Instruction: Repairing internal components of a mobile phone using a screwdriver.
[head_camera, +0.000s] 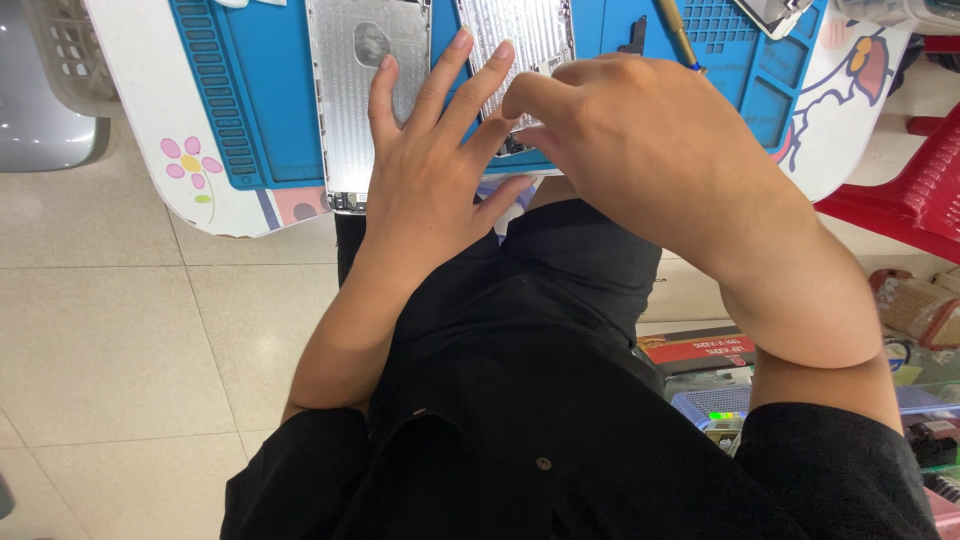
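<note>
We see a white table bearing a blue mat. On the mat lie two silver metal panels side by side. Our left hand lies flat, fingers spread across both the left panel and the right panel. Our right hand curls onto the right panel's near edge, touching the left fingers.

A small white desk with cartoon flower prints stands over a pale tiled floor. A blue work mat covers most of its top. On the mat lie two silver metal panels, side by side.
</note>
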